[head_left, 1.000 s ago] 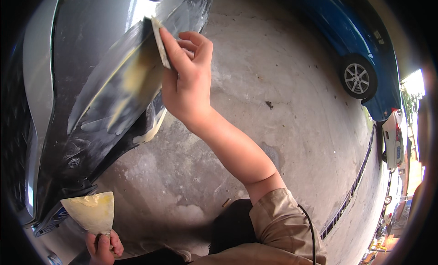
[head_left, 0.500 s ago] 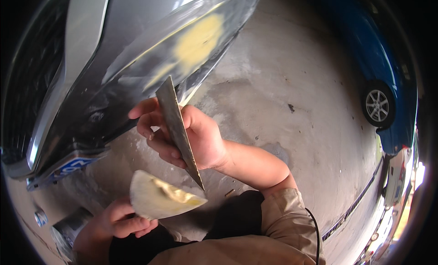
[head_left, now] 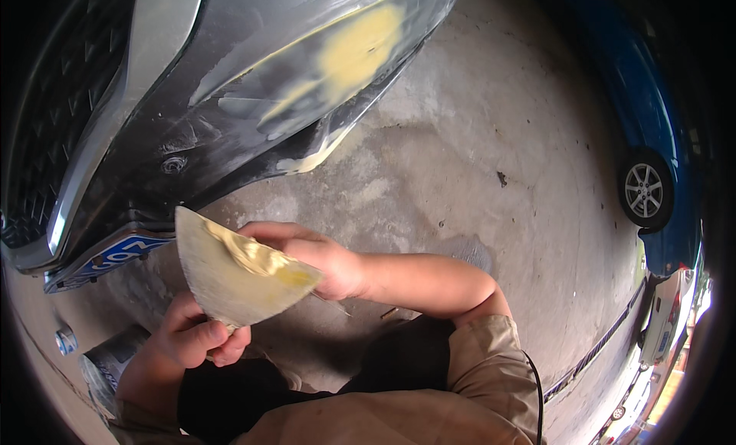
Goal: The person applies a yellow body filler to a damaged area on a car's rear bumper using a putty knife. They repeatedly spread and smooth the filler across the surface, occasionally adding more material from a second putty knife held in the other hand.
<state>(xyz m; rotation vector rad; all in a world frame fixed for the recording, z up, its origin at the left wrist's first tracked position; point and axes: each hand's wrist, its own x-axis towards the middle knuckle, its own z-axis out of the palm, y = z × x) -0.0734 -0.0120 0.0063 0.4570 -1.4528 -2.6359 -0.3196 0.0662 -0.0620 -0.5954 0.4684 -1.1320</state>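
Observation:
Low at the left, my left hand [head_left: 198, 338] grips the base of a wide fan-shaped putty knife [head_left: 215, 272], its blade tilted upward. A lump of pale yellow putty [head_left: 249, 252] lies along the blade's upper right edge. My right hand [head_left: 326, 259] is behind that edge, its fingers mostly covered by the blade. The flat metal scraper it held a moment ago is hidden from view. Beyond both hands is a dark grey car bumper [head_left: 222, 127], sanded and dull, with a yellow filler patch [head_left: 364, 46] on it.
The bumper's lower edge carries a blue licence plate [head_left: 123, 255]. A can [head_left: 66, 340] stands on the concrete floor [head_left: 460, 146] at the far left. A blue car [head_left: 663, 138] is parked at the right, with a drain strip [head_left: 594, 361] near it.
The putty knife in my left hand has risen and moved left. My right hand has lowered and turned behind it, and its scraper has gone out of sight. The view has shifted slightly.

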